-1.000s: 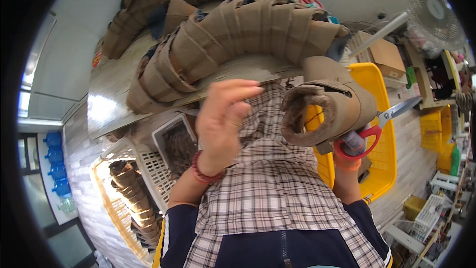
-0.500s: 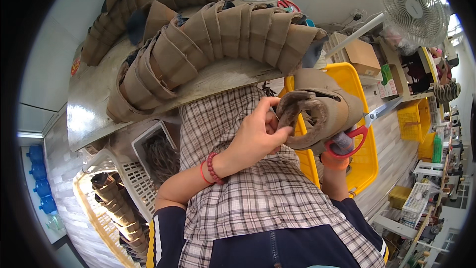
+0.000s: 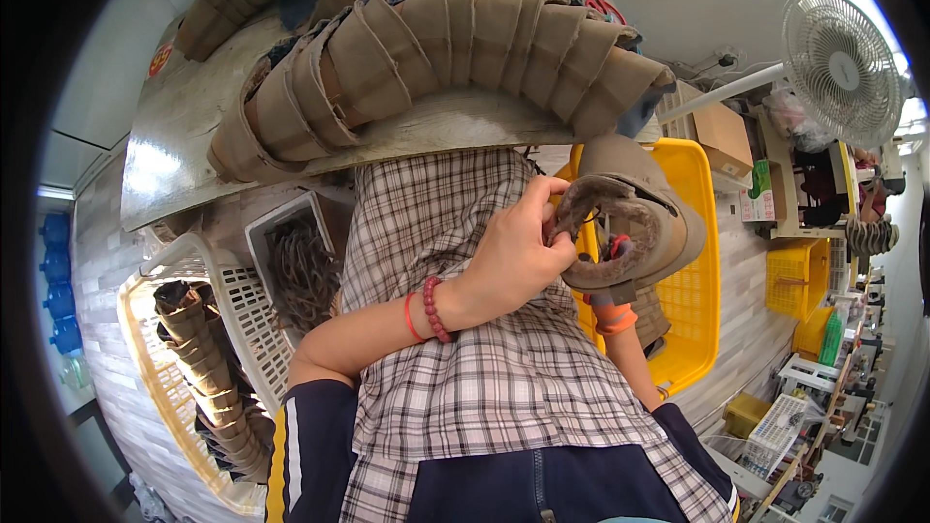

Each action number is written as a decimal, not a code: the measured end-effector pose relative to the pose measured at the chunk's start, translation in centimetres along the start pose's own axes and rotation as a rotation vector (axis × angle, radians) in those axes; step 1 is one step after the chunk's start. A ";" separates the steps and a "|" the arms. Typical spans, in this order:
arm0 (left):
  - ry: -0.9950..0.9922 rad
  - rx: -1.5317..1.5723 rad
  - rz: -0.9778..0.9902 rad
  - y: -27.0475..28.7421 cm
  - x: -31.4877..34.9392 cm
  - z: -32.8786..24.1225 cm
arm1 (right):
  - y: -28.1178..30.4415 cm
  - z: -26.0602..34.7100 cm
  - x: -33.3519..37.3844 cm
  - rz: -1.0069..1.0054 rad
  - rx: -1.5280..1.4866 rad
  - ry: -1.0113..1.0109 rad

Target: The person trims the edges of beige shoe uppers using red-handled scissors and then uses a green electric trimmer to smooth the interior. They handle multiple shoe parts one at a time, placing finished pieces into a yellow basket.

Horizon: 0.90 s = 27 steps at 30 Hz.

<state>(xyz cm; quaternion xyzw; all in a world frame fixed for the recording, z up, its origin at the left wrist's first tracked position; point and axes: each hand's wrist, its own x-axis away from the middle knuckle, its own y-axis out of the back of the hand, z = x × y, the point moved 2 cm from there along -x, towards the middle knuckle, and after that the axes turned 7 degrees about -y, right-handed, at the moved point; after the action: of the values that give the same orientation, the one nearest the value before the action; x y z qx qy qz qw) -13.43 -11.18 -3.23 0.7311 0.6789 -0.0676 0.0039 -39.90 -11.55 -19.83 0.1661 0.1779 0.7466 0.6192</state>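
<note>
In front of my lap is a brown shoe upper [image 3: 683,223] with a fleecy lining, its opening turned toward me. My left hand [image 3: 518,242], wearing a red bead bracelet, pinches the upper's left edge between thumb and fingers. My right hand [image 3: 608,296] is behind and inside the upper, mostly hidden; an orange band shows at its wrist. Through the opening a bit of the scissors' red handle [image 3: 619,246] appears by that hand; the blades are out of sight. Long rows of nested brown uppers [image 3: 426,48] curve across the table [image 3: 179,155].
A yellow crate [image 3: 709,261] stands on the floor below the upper, holding more brown pieces. Left of my lap are a grey bin [image 3: 260,232] of dark strips and a pale basket [image 3: 208,276] beside stacked uppers. A white fan [image 3: 841,68] stands at the far right.
The upper has turned, and the scissors, whose blades pointed right beside it, are now almost wholly hidden behind it. My left hand keeps its pinch. The view has shifted slightly.
</note>
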 end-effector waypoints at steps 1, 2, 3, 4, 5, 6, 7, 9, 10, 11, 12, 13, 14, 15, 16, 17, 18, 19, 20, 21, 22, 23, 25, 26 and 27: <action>-0.004 0.005 0.000 -0.1 0.0 0.1 | -0.4 -0.1 -0.9 0.063 -0.189 -0.066; -0.009 0.010 0.001 -0.1 0.0 0.2 | -0.4 0.1 -1.2 0.102 -0.229 -0.069; -0.001 0.029 0.006 -0.3 -0.1 0.2 | -0.4 0.3 -1.5 0.137 -0.269 -0.075; 0.010 0.042 -0.012 -0.1 -0.1 0.4 | -0.5 3.3 -2.2 0.173 -0.161 -0.013; 0.020 0.061 -0.016 -0.1 0.0 0.4 | -0.6 4.4 -2.2 0.180 -0.123 0.017; 0.023 0.056 -0.013 0.0 0.0 0.5 | -0.6 5.5 -2.2 0.188 -0.086 0.047; 0.023 0.052 -0.007 0.0 0.0 0.6 | -0.6 5.6 -2.1 0.177 -0.120 0.051; 0.025 0.045 0.007 -0.1 0.0 0.9 | -0.5 5.7 -2.0 0.167 -0.173 0.055; 0.027 0.043 0.014 -0.1 0.0 1.0 | -0.5 5.7 -1.9 0.164 -0.188 0.060; 0.029 0.040 0.021 0.0 0.0 1.1 | -0.6 5.6 -1.8 0.158 -0.201 0.064; 0.046 0.050 0.029 0.0 0.1 0.9 | -0.6 5.5 -1.8 0.155 -0.218 0.069; 0.062 0.062 0.037 0.1 0.0 0.5 | -0.6 5.4 -1.8 0.152 -0.232 0.071; 0.079 0.073 0.045 0.1 0.0 0.3 | -0.7 5.3 -1.7 0.146 -0.247 0.076; 0.079 0.085 0.045 0.1 0.0 0.3 | -0.7 5.1 -1.7 0.139 -0.263 0.078; 0.079 0.097 0.042 0.1 0.0 0.3 | -0.7 5.0 -1.6 0.134 -0.278 0.079; 0.080 0.109 0.040 0.1 0.1 0.3 | -0.7 4.8 -1.5 0.121 -0.294 0.084; 0.060 0.111 0.034 0.1 0.1 0.4 | -0.7 4.5 -1.4 0.106 -0.303 0.088; 0.040 0.111 0.030 0.0 0.1 0.6 | -0.8 4.2 -1.4 0.090 -0.308 0.094; 0.020 0.111 0.025 0.0 0.2 0.7 | -0.6 3.7 -1.3 0.040 -0.274 0.112; 0.032 0.107 0.026 0.0 0.2 0.6 | -0.3 3.2 -1.2 -0.009 -0.239 0.130; 0.044 0.102 0.029 0.1 0.2 0.6 | 0.0 2.7 -1.1 -0.061 -0.204 0.149; 0.055 0.098 0.033 0.1 0.2 0.5 | 0.3 2.1 -0.9 -0.114 -0.169 0.166; 0.066 0.095 0.035 0.2 0.3 0.4 | 1.2 0.6 -0.4 -0.175 -0.060 0.098; 0.070 0.093 0.037 0.2 0.3 0.4 | 1.5 -0.1 0.2 -0.212 -0.094 0.037; 0.067 0.101 0.036 0.1 0.3 0.3 | 1.9 -0.7 0.8 -0.253 -0.130 -0.023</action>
<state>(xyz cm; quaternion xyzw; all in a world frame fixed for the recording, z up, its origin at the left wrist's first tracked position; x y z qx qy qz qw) -13.31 -10.96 -3.61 0.7443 0.6612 -0.0772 -0.0547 -42.02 -11.09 -19.56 0.1103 0.1416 0.6708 0.7196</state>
